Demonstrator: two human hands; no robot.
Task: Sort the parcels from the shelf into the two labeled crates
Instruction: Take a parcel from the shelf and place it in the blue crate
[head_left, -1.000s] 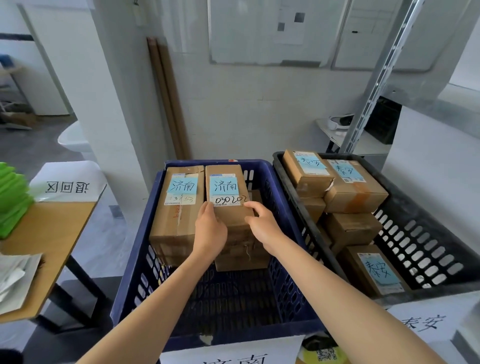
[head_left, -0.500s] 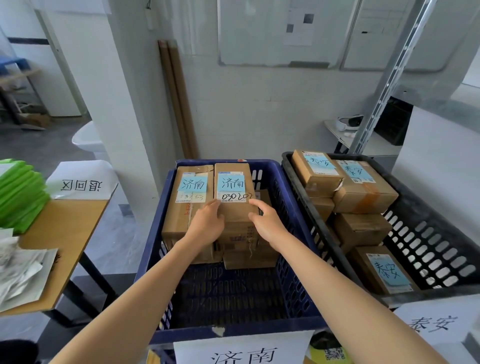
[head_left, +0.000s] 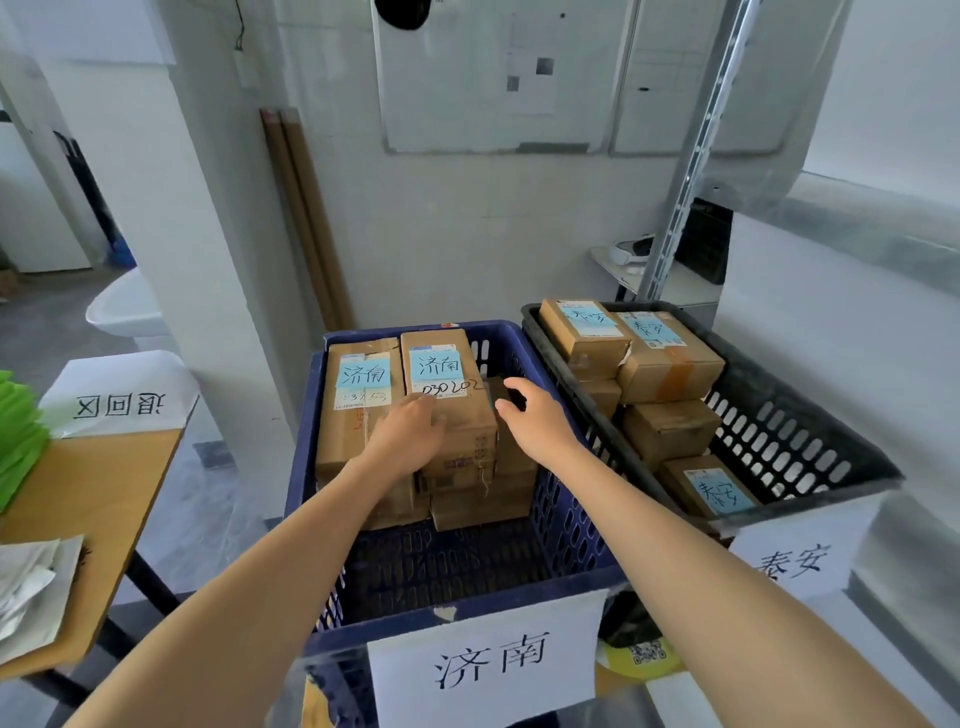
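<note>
In the blue crate (head_left: 493, 330) two labelled parcels (head_left: 440, 366) are seen; in the black crate (head_left: 779, 441) at three o'clock, perhaps five. One is touched by the flat left hand (head_left: 410, 434); the right hand (head_left: 535, 421) is held loosely spread, empty.

Soft, even daylight, brightest on the white wall (head_left: 467, 234) beyond the left hand (head_left: 410, 434) and right hand (head_left: 540, 423). Shadows are faint, the deepest inside the blue crate (head_left: 561, 525) just below the hands. Wide-angle distortion tilts the pillar (head_left: 182, 234) to their left and the metal upright (head_left: 693, 156) to their right. Fine detail is slightly soft.
</note>
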